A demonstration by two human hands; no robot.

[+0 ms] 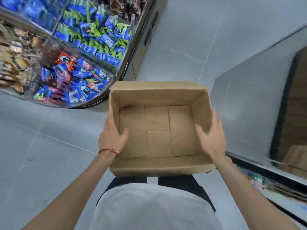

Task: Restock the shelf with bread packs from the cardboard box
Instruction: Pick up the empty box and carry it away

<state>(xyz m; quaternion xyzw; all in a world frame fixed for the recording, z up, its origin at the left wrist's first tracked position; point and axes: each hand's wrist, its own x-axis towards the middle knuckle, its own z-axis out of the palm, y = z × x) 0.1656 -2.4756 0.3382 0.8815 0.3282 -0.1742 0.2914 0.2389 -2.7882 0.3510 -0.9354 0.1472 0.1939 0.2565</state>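
An open brown cardboard box [159, 165] is held in front of my waist, above the floor. Its inside is bare; no bread packs show in it. My left hand [112, 135] grips the box's left wall, thumb inside and fingers outside. My right hand [211, 136] grips the right wall the same way. A red string bracelet sits on my left wrist. To the upper left stands a shelf unit [114, 75] with bins full of blue, green and red snack packets.
Grey tiled floor [182, 39] stretches ahead and to the left. A dark-framed glass cabinet [259, 165] runs along the right side, close to my right forearm. The shelf unit's rounded corner lies just beyond the box's far left edge.
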